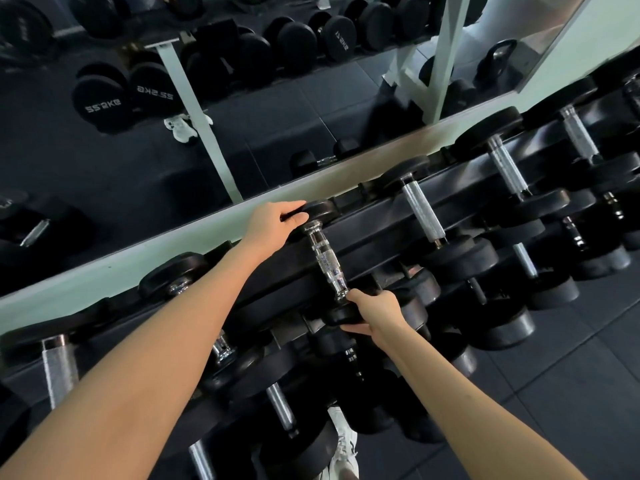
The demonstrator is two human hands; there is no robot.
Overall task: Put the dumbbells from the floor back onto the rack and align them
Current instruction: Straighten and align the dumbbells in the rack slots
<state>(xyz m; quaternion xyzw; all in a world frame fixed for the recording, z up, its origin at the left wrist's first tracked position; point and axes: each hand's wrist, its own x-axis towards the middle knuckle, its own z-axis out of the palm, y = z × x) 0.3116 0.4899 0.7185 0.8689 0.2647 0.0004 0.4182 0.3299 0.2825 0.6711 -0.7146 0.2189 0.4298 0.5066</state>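
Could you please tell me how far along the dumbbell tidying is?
Done: many dumbbells sit on the rack. In hand: left hand and right hand grip the heads of a small dumbbell on the top tier, seemingly aligning it. Left: unclear; the visible floor shows none.

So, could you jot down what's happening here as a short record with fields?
place: gym rack in front of a mirror
dumbbell: small, chrome handle, lying across the top tier
left hand: grips its far head
right hand: grips its near head
neighbours: bigger dumbbells on both sides and on the tiers below
floor: dark tiles, with a white shoe by the rack
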